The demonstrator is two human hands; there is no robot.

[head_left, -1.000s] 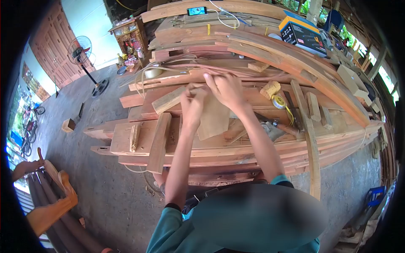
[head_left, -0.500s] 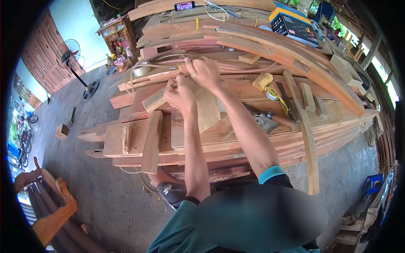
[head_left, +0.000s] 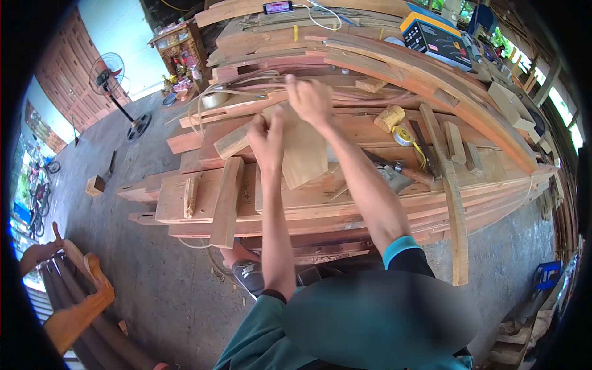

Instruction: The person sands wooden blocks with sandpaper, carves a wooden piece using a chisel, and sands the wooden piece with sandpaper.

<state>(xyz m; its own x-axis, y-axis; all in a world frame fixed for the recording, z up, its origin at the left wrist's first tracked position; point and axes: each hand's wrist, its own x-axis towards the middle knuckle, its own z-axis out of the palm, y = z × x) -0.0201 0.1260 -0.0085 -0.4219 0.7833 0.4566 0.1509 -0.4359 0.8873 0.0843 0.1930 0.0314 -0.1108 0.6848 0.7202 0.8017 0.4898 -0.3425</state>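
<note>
A flat tan piece, thin board or stiff sheet, lies over the stacked timber between my forearms. My left hand is at its left edge, fingers curled and drawn together; what they pinch, if anything, is hidden. My right hand is closed above the far end of the tan piece, thumb side turned away from me. I cannot make out what is inside it. A short wood block lies just left of my left hand. Thin pale cords loop beyond both hands, near a roll of tape.
Stacked red-brown timber forms the work surface. At right are a hammer, a yellow tape measure, a wood chunk and a long batten. A curved beam crosses behind. A fan stands left.
My hands have moved apart slightly: the right shifts up and right, the left drops a little. More of the tan piece shows between them. The whole view has shifted slightly.
</note>
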